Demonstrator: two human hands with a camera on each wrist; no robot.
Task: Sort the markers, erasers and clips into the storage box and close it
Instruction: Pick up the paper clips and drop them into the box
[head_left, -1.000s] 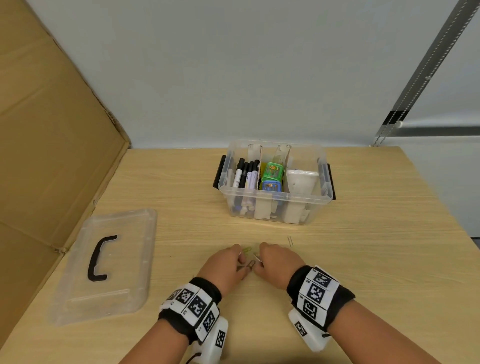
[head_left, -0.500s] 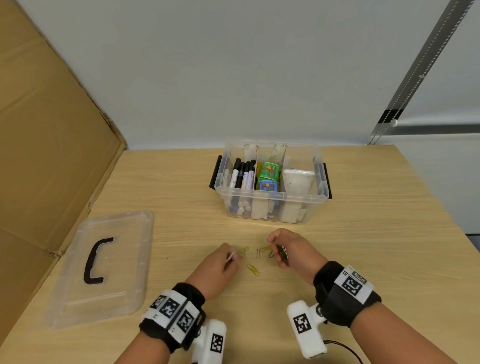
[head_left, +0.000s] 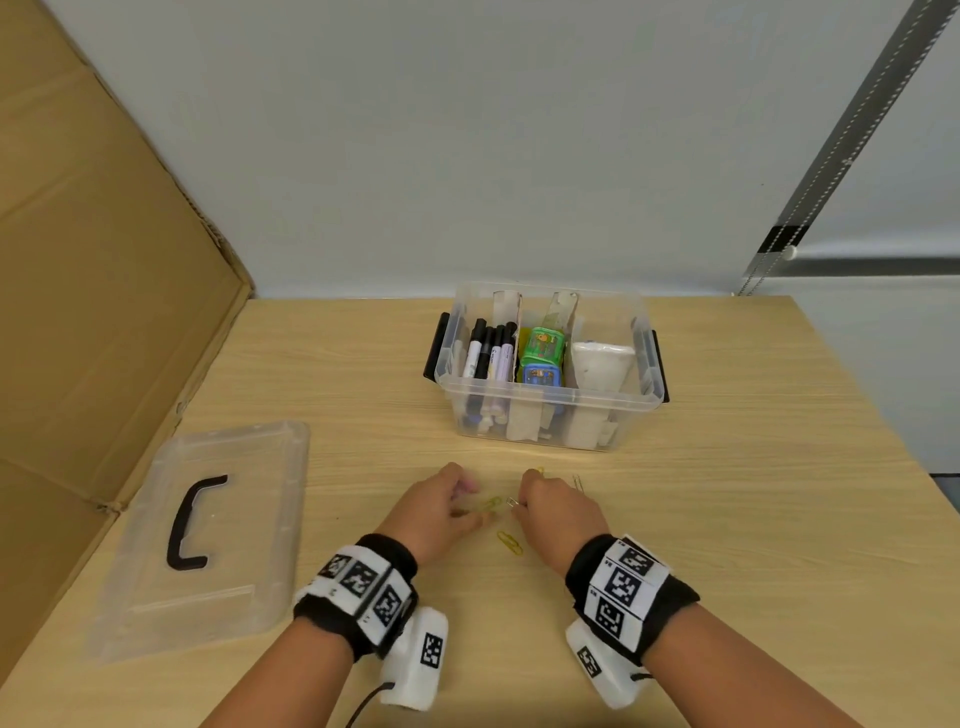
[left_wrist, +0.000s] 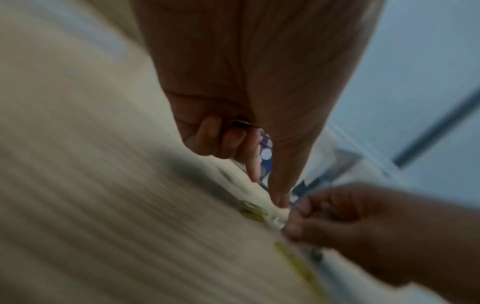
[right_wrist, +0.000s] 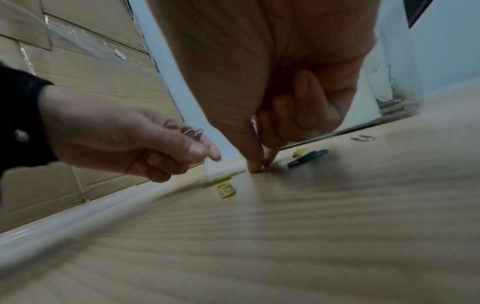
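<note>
Head view: markers (head_left: 491, 349) already upright in the left compartment of the clear storage box (head_left: 550, 402), erasers (head_left: 541, 354) stacked in the middle one, a white cup-like container (head_left: 601, 365) in the right. Still out on the wooden table (head_left: 727, 519): loose paper clips, among them a yellow one (head_left: 509, 542) between the two wrists, another yellow one (head_left: 492, 503) between the hands, a silver one (head_left: 577, 483) just right of the right hand. Left hand (head_left: 437, 510) loosely curled, pinching a pinkish clip (right_wrist: 194, 133) at the fingertips (plainest from the right wrist). Right hand (head_left: 556, 512) down at the tabletop, thumb and forefinger nipped together on a small silver clip (head_left: 512, 501). Lid (head_left: 208, 530) lying flat well left of the box, handle up. By judgement roughly two thirds done: clips to gather and drop in, probably the right compartment, then lid to fetch and press on.
</note>
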